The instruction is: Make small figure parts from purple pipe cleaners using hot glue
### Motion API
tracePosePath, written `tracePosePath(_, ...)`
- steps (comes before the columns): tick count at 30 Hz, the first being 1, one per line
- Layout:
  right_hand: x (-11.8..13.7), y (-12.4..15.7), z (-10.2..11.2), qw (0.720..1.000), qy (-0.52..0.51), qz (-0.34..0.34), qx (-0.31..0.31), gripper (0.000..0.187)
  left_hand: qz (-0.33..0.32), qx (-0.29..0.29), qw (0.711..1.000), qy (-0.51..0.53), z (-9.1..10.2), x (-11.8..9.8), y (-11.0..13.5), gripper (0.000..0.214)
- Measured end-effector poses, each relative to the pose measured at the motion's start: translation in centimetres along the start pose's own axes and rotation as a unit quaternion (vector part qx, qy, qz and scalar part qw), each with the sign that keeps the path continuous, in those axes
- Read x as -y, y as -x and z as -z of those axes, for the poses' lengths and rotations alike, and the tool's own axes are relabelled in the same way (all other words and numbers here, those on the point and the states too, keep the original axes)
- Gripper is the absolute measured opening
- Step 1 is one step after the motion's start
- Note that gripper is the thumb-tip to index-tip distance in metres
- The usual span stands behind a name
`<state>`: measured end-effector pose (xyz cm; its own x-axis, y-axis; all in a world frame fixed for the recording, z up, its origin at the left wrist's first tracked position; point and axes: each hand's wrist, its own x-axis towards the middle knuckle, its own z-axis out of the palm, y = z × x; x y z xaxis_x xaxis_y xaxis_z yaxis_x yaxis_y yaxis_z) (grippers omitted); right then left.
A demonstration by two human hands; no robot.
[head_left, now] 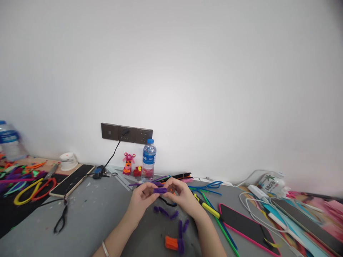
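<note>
Between my two hands is a short bundle of purple pipe cleaners [160, 190]. The fingertips of my left hand [143, 196] pinch its left end, and those of my right hand [179, 194] pinch its right end. Several short purple pipe cleaner pieces [164, 212] lie on the grey table just below. Nearer to me, between my forearms, rests an orange pipe cleaner piece [171, 243] joined to a purple part [181, 245]. Behind my hands, long pipe cleaners [182, 176] of several colours are partly hidden.
A water bottle [148, 160] and a small pink-orange figure [128, 164] stand by the wall. On the left are a phone [72, 180] and scissors [43, 191]. On the right lie a yellow-black tool [210, 208], a pink-edged phone [248, 230] and white cables [246, 203].
</note>
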<state>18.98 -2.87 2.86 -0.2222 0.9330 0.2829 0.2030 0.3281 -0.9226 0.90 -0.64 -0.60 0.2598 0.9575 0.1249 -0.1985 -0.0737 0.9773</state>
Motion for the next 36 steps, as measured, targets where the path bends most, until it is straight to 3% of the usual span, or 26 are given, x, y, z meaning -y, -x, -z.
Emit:
tracePosePath(20, 0.3, -0.1, -0.2, 1.0, 0.003, 0.007, -0.007, 0.011, 0.004, -0.006, 1.0, 0.002, -0.2, -0.3, 0.1, 0.021)
tracePosePath(36, 0.8, 0.1, -0.3, 0.998, 0.056, 0.038, -0.015, 0.01, -0.026, 0.003, 1.0, 0.002, 0.4, 1.6, -0.4, 0.021)
